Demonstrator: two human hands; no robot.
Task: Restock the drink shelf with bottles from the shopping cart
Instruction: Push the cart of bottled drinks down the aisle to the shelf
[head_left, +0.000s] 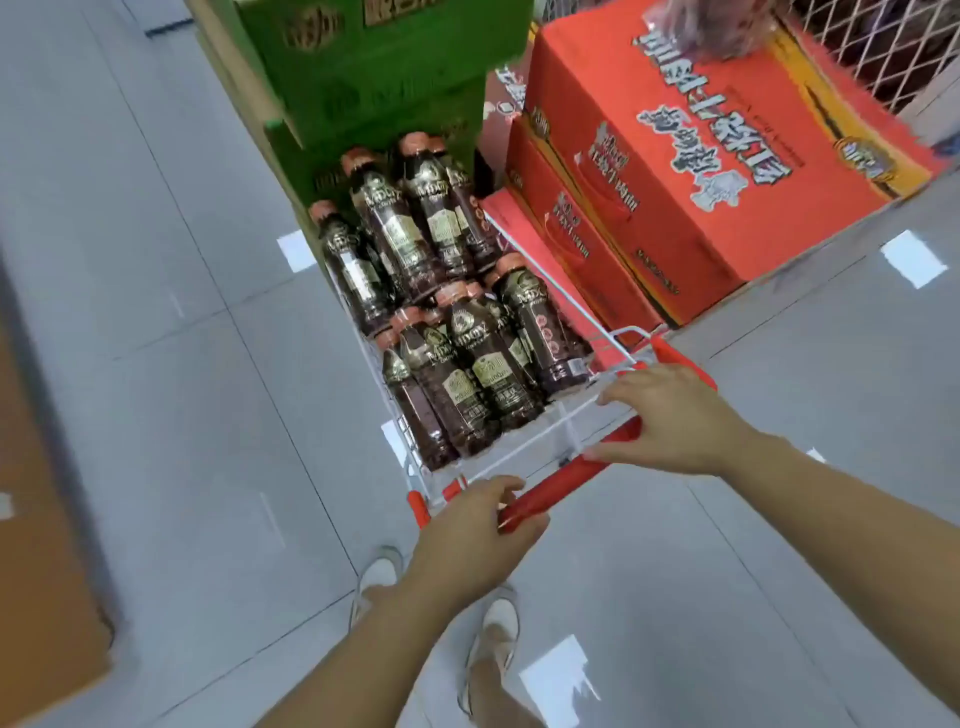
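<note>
A white wire shopping cart (563, 423) with a red handle (563, 480) stands in front of me on the grey floor. Several dark drink bottles (457, 332) with orange caps and gold labels lie stacked in its basket. My left hand (467, 535) grips the near left end of the red handle. My right hand (670, 418) rests over the handle's right part, fingers curled on it. No drink shelf is in view.
Green cartons (374, 78) are stacked just beyond the cart's front. Orange-red cartons (691, 171) are piled on the floor to the cart's right, close to its side. A brown cardboard box (41, 571) sits at the left edge. My white shoes (498, 623) are below the handle.
</note>
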